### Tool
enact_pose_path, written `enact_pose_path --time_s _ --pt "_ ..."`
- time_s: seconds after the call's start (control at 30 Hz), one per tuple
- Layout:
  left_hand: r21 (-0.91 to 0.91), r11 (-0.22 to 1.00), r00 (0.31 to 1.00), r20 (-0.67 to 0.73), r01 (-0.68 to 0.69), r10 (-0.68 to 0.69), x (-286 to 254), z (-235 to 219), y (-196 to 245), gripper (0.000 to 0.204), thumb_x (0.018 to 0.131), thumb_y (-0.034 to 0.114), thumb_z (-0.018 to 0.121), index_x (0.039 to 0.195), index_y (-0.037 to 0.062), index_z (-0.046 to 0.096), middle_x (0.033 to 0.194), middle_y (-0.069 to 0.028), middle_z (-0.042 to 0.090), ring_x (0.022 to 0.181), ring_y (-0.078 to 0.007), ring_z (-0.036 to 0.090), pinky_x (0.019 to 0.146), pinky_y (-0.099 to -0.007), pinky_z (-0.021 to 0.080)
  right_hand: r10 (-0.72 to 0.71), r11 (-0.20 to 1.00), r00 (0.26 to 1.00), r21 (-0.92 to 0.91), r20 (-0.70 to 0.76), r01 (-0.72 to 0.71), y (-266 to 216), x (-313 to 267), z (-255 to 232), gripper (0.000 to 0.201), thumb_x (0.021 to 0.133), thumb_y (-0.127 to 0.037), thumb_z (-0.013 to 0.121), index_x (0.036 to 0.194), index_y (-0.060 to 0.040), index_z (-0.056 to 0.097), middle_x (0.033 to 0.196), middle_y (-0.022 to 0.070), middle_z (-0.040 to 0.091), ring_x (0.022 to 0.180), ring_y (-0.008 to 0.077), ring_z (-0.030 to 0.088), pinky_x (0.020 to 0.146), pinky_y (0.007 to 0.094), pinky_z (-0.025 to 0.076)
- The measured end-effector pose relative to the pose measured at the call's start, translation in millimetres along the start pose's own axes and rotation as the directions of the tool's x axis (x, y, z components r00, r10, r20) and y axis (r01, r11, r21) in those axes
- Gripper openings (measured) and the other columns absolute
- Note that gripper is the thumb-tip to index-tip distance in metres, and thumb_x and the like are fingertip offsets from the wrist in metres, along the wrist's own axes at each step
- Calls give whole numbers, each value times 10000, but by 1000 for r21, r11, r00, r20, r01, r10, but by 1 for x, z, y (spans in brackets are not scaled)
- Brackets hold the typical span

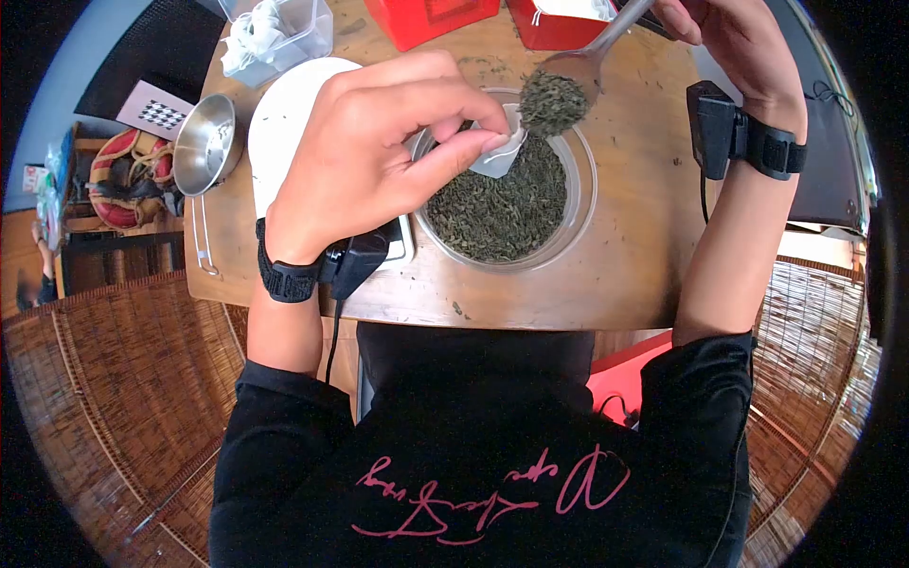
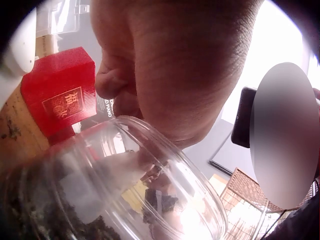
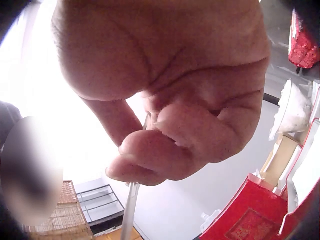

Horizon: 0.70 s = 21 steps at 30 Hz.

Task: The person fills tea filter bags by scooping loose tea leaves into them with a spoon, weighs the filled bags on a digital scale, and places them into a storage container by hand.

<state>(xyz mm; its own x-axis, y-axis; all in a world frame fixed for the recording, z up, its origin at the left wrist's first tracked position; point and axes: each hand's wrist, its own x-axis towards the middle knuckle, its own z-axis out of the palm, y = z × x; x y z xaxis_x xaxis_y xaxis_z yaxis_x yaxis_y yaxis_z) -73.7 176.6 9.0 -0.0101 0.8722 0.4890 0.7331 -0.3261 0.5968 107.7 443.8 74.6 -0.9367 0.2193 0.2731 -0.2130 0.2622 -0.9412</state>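
Observation:
In the head view my left hand [image 1: 379,142] pinches a small white mesh bag [image 1: 497,156] between thumb and fingers, above a clear round container [image 1: 585,204] of dried green leaves [image 1: 497,213]. My right hand [image 1: 743,47] grips the handle of a spoon [image 1: 606,43], whose bowl is heaped with leaves [image 1: 552,101], just right of the bag. In the left wrist view the left hand [image 2: 175,65] is over the container's clear wall [image 2: 170,150]; its fingertips are hidden. In the right wrist view the right hand's [image 3: 170,90] fingers curl round the thin handle [image 3: 131,207].
Under the left hand is a white round object [image 1: 284,114]. A metal pan [image 1: 206,142] stands at the left, a clear box of white bags [image 1: 308,38] behind it. Two red boxes [image 1: 431,19] are at the back. Leaf crumbs dot the wooden table [image 1: 644,218].

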Motion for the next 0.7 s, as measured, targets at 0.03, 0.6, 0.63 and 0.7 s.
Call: enact_pose_path --time_s 0.03,0.6,0.63,0.7 --pt "-6 1000 1000 1 18 -18 0 -1 1 99 814 37 796 910 40 771 780 -21 632 651 -120 543 588 -273 398 -1 1000 1000 0 -1 1 -2 0 1 257 1034 -205 608 989 38 679 697 36 636 546 61 548 501 182 424" --pt "20 994 994 -36 -105 106 3 -1 -3 123 777 18 797 894 56 790 742 -26 612 641 -128 554 577 -272 401 47 856 995 -510 -88 -86 -57 -8 50 280 1053 -262 598 969 -20 712 740 25 670 560 37 552 503 189 411" --pt "19 994 993 -38 -112 112 3 0 -4 118 784 19 797 895 57 791 742 -23 613 643 -119 552 569 -266 396 47 856 995 -510 -89 -86 -56 -8 49 280 1053 -262 598 969 -20 712 740 25 670 560 37 552 503 189 411" --pt "33 996 995 -49 -80 82 4 -1 2 102 798 21 795 895 49 784 748 -21 615 651 -102 547 557 -255 385 -162 823 981 -562 -103 77 -54 -9 51 292 1051 -269 599 960 -14 708 748 28 679 550 38 548 501 183 414"
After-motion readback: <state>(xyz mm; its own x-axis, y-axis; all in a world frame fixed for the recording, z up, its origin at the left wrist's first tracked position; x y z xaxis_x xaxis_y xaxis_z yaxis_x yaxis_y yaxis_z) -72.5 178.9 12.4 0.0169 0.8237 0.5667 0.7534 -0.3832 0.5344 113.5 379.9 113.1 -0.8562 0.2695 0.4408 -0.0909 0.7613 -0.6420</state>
